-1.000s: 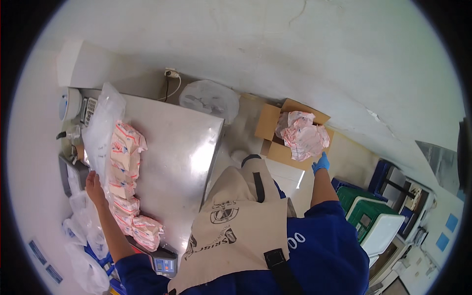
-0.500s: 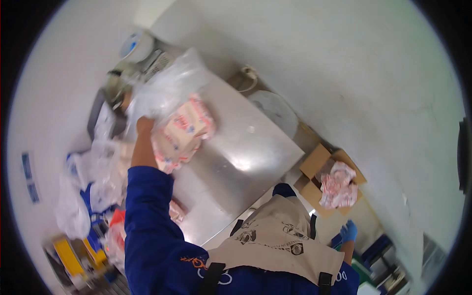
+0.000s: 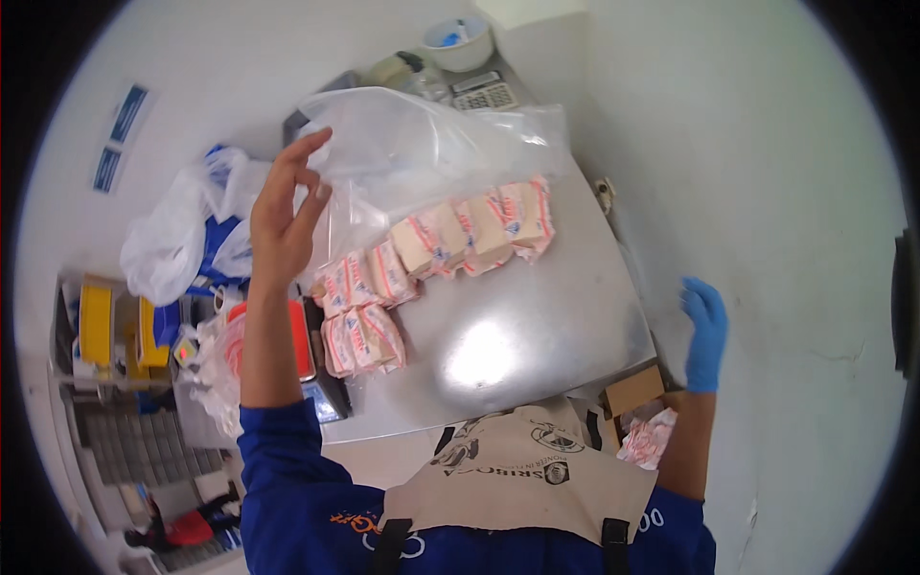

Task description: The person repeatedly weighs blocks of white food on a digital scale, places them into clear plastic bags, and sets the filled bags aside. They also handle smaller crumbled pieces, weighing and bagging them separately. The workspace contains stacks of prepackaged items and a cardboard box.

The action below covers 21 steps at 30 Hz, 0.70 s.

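My bare left hand (image 3: 290,211) is raised at the left side of the metal table, its fingers apart and nothing in them. Just beyond it a large clear plastic bag (image 3: 412,144) lies crumpled across the table's far part. Several pale blocks in clear wrappers with red and blue print (image 3: 426,240) form a row along the bag's near edge. Two more wrapped blocks (image 3: 362,340) sit closer to me at the left. My right hand (image 3: 706,335), in a blue glove, is held off the table's right side, fingers loosely bent and holding nothing.
A calculator (image 3: 484,93) and a white bowl (image 3: 458,46) stand at the back. A scale with a red top (image 3: 305,340) is at the table's left edge, near white plastic bags (image 3: 182,235). An open cardboard box (image 3: 632,391) with crumpled wrappers sits low right. Yellow bins (image 3: 96,324) are at far left.
The view has swung left, bringing more of the wrapped blocks into sight. My left hand has come away from the bag's edge and spread its fingers. My gloved right hand has risen.
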Each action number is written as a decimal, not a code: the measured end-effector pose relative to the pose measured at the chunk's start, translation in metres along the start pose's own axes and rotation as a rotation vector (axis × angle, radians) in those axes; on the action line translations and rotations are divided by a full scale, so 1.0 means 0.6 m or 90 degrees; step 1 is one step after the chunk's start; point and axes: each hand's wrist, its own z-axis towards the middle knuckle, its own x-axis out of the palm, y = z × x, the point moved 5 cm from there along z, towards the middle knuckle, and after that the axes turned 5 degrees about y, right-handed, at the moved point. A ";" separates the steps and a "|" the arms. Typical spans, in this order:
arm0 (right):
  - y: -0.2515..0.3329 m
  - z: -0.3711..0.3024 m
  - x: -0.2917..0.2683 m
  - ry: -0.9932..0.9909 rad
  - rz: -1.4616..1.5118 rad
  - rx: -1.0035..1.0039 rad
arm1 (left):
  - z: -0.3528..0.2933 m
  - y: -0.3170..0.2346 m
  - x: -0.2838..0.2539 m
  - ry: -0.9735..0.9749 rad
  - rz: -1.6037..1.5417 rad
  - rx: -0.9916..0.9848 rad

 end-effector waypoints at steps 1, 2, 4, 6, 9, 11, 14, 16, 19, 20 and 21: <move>0.020 0.029 0.082 0.102 0.099 0.023 | -0.032 -0.032 -0.027 -0.009 0.005 -0.002; 0.034 0.047 0.166 0.205 0.197 0.050 | -0.067 -0.056 -0.049 -0.018 0.010 -0.003; 0.015 0.057 0.332 0.430 0.347 0.132 | -0.141 -0.091 -0.086 -0.069 -0.034 -0.033; 0.020 0.019 0.468 0.618 0.495 0.235 | -0.230 -0.118 -0.118 -0.094 -0.002 -0.074; 0.117 -0.078 0.564 0.883 0.625 0.294 | -0.368 -0.145 -0.142 -0.091 0.134 -0.165; 0.144 -0.111 0.562 1.110 0.695 0.178 | -0.447 -0.166 -0.148 -0.091 0.207 -0.239; 0.164 -0.157 0.562 1.128 0.551 0.279 | -0.578 -0.195 -0.138 -0.109 0.296 -0.372; 0.194 -0.197 0.564 1.100 0.302 0.185 | -0.634 -0.224 -0.129 -0.093 0.367 -0.427; 0.114 -0.230 0.611 1.046 0.239 0.312 | -0.695 -0.258 -0.095 -0.083 0.473 -0.485; 0.095 -0.242 0.629 1.039 0.200 0.297 | -0.710 -0.266 -0.085 -0.092 0.502 -0.516; 0.080 -0.254 0.641 1.029 0.162 0.280 | -0.722 -0.273 -0.074 -0.101 0.531 -0.545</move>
